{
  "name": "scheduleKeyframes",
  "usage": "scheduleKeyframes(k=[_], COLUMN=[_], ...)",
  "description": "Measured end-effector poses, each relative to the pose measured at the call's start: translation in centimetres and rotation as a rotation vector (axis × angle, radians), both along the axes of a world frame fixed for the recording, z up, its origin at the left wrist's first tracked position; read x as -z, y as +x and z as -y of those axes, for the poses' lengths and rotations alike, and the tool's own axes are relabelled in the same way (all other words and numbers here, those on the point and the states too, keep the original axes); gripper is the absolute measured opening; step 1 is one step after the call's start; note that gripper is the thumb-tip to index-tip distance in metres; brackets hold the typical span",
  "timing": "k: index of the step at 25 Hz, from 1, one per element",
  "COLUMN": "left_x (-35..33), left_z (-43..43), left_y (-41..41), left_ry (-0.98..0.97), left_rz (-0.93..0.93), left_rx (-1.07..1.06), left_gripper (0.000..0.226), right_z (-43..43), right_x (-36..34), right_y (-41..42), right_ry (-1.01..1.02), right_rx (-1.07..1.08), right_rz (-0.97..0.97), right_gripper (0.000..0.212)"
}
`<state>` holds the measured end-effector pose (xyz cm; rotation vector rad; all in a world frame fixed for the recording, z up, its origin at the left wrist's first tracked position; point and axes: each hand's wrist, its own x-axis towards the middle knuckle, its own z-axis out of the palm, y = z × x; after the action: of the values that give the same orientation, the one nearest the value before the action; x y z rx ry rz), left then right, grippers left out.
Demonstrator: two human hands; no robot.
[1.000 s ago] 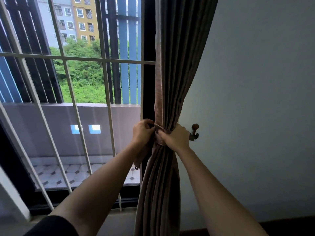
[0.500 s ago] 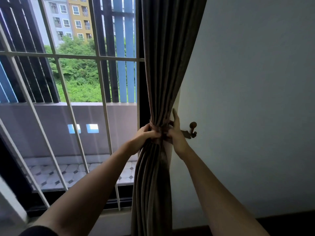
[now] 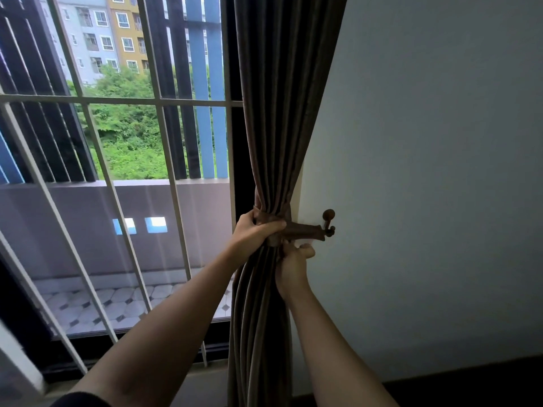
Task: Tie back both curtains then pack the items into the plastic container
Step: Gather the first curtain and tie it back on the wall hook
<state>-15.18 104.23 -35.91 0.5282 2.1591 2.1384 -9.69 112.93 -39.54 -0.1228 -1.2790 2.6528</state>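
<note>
A brown curtain (image 3: pixel 282 118) hangs at the right side of the window, gathered into a tight bunch. A brown tieback band (image 3: pixel 302 230) circles the bunch and runs right to a dark wall hook (image 3: pixel 328 223). My left hand (image 3: pixel 255 230) grips the bunched curtain at the band from the left side. Just below the band, my right hand (image 3: pixel 293 264) holds the curtain folds, thumb pointing towards the wall. The plastic container and the items are out of view.
White window bars (image 3: pixel 164 136) cross the glass on the left, with a balcony and buildings outside. A plain pale wall (image 3: pixel 426 171) fills the right side. A dark skirting (image 3: pixel 470 380) runs along the bottom right.
The tieback now stretches from the curtain to the hook. My right hand dropped from the band's level to just under it; my left hand stayed at the band.
</note>
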Motion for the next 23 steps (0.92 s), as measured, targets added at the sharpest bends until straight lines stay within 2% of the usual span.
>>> scheduleKeyframes(k=[3, 6, 9, 12, 15, 19, 20, 23], left_x=[-0.1, 0.2, -0.1, -0.4, -0.4, -0.7, -0.8, -1.0], left_z=[-0.2, 0.3, 1.0, 1.3, 1.4, 1.8, 1.9, 2.2], left_y=[0.3, 0.5, 0.8, 0.9, 0.9, 0.8, 0.8, 0.7], left_ry=[0.025, 0.007, 0.012, 0.021, 0.000, -0.056, -0.062, -0.061], left_rz=[0.005, -0.001, 0.016, 0.013, 0.014, 0.028, 0.033, 0.034], left_rx=[0.007, 0.040, 0.055, 0.069, 0.076, 0.149, 0.163, 0.180], left_gripper=[0.019, 0.017, 0.014, 0.016, 0.015, 0.016, 0.015, 0.015], right_z=[-0.9, -3.1, -3.9, -4.0, -4.6, -5.5, -5.4, -4.8], right_x=[-0.1, 0.3, 0.2, 0.2, -0.5, -1.0, -0.7, 0.5], right_y=[-0.2, -0.6, -0.9, -1.1, -1.2, -1.5, -1.6, -2.1], right_ry=[-0.019, 0.021, 0.017, -0.082, -0.039, 0.360, 0.389, 0.240], right_rx=[0.007, -0.018, -0.028, -0.102, -0.196, -0.161, -0.151, -0.196], right_rz=[0.067, 0.096, 0.154, 0.199, 0.207, 0.259, 0.243, 0.097], right_gripper=[0.020, 0.047, 0.039, 0.013, 0.017, 0.014, 0.013, 0.022])
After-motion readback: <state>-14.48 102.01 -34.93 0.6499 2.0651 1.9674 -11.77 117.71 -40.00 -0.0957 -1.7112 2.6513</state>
